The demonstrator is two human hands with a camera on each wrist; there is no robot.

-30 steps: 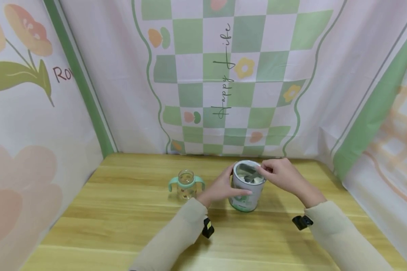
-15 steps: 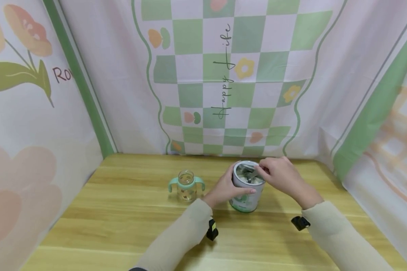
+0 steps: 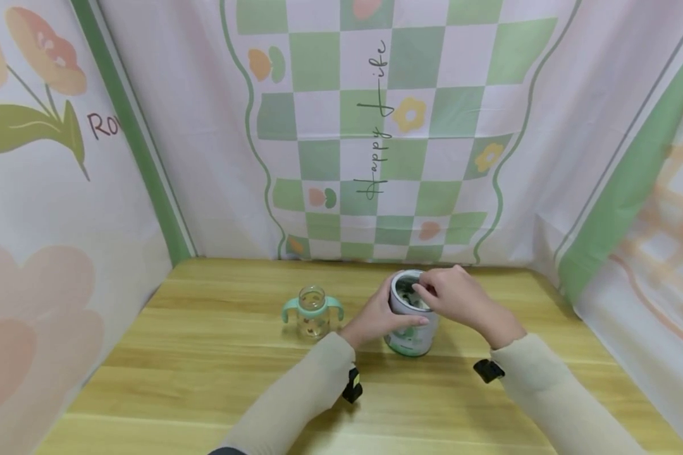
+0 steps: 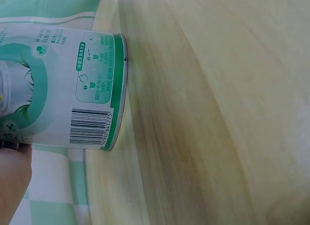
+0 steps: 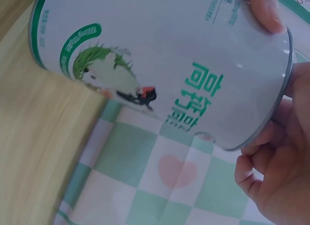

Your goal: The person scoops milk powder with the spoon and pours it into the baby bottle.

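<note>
A white and green powder can (image 3: 415, 335) stands upright on the table, its top uncovered, with pale contents and dark grey shapes showing inside. My left hand (image 3: 375, 319) grips its left side, the thumb across the front. In the left wrist view only part of that hand (image 4: 14, 179) shows beside the can's printed wall. Over the opening, my right hand (image 3: 458, 294) has its fingers curled, pinching the handle of a grey scoop (image 3: 408, 297) that dips inside and is mostly covered by the hand. The right wrist view has those curled fingers (image 5: 261, 152) right at the rim.
A clear baby bottle (image 3: 314, 323) with mint-green handles and an uncovered neck stands left of the can, close to my left wrist. Behind the wooden table (image 3: 193, 366) hangs a green-and-white checked curtain (image 3: 370, 114).
My right hand has moved left and further over the can's opening, covering more of the scoop. The left hand keeps its grip, and the bottle stays in place.
</note>
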